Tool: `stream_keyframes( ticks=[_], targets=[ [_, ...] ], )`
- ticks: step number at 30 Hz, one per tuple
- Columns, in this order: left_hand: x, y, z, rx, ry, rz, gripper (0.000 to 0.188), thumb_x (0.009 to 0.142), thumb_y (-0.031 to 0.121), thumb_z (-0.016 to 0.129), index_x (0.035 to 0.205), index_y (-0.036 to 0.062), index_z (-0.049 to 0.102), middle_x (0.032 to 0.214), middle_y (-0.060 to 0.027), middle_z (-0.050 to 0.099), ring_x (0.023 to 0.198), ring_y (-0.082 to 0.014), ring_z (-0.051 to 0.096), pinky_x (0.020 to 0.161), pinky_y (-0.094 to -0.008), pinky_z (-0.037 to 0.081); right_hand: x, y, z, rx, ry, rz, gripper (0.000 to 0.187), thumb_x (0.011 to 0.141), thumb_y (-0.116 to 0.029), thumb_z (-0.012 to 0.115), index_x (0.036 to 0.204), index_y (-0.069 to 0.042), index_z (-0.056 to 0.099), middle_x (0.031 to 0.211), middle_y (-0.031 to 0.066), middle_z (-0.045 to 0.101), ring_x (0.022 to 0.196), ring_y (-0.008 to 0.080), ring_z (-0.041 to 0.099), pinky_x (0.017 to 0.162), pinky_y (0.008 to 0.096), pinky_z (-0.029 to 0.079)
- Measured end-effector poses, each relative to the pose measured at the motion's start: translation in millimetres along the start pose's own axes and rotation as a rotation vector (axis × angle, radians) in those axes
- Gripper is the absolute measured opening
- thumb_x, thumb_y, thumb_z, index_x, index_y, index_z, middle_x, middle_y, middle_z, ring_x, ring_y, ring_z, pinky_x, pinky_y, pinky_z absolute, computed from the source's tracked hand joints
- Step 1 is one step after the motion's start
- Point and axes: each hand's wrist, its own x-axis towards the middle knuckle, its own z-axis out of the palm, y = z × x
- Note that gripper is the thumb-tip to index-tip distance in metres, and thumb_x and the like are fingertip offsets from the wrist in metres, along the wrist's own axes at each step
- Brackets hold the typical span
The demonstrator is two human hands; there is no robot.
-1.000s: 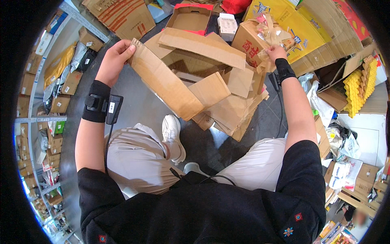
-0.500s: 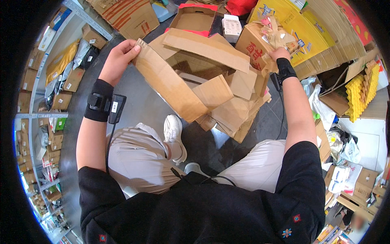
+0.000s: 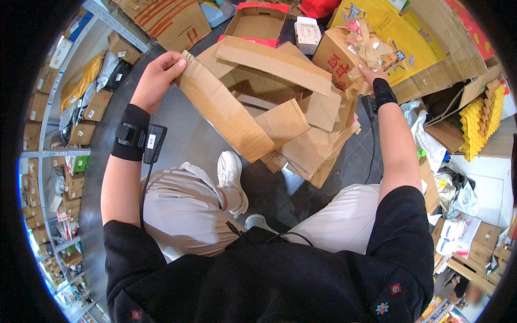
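An opened brown cardboard box point(image 3: 226, 110) with its flaps spread tilts in front of me above a stack of flattened cardboard point(image 3: 318, 153). My left hand point(image 3: 157, 81) is closed on the upper left corner of its long side, thumb on top. To the right stands a smaller brown carton point(image 3: 329, 59) with red print. Crumpled strips of brown packing tape point(image 3: 371, 48) heap out of its top. At the near edge of this heap is my right hand point(image 3: 372, 76), its visible digit stretched out and the others partly hidden. I see nothing held in it.
Shelves with parcels point(image 3: 81, 132) line the left. Behind the box are a shallow red-edged carton point(image 3: 256, 24), a white box point(image 3: 307, 35) and a large yellow carton point(image 3: 398, 43). Yellow corrugated padding point(image 3: 476, 124) and plastic bags point(image 3: 458, 194) lie at right. A cable hangs by my right wrist.
My right hand has drawn back slightly toward me from the tape heap, and its grip has loosened. My left hand and the opened box have hardly moved.
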Motion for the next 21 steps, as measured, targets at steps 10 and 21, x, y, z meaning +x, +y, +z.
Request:
stream_keyframes(
  ticks=[10, 21],
  targets=[
    [7.6, -3.6, -0.2, 0.043, -0.016, -0.018, 0.022, 0.101, 0.028, 0.061, 0.106, 0.0073, 0.065, 0.086, 0.0074, 0.058, 0.076, -0.0040, 0.047, 0.068, -0.0224, 0.036, -5.4, 19.7, -11.3, 0.290, -0.172, -0.048, 0.098, 0.068, -0.072, 0.076, 0.126, 0.005, 0.062, 0.119, 0.0215, 0.068, 0.105, 0.0290, 0.069, 0.082, 0.0429, 0.059],
    [5.3, -0.1, 2.0, 0.054, -0.033, -0.018, 0.022, 0.101, 0.028, 0.061, 0.109, 0.0073, 0.065, 0.089, 0.0063, 0.061, 0.078, -0.0046, 0.049, 0.069, -0.0222, 0.038, -27.3, 10.7, -31.8, -0.060, -0.022, -0.310, 0.066, 0.076, -0.061, 0.076, 0.103, -0.001, 0.073, 0.092, 0.0142, 0.074, 0.087, 0.0266, 0.070, 0.077, 0.0457, 0.057]
  ],
)
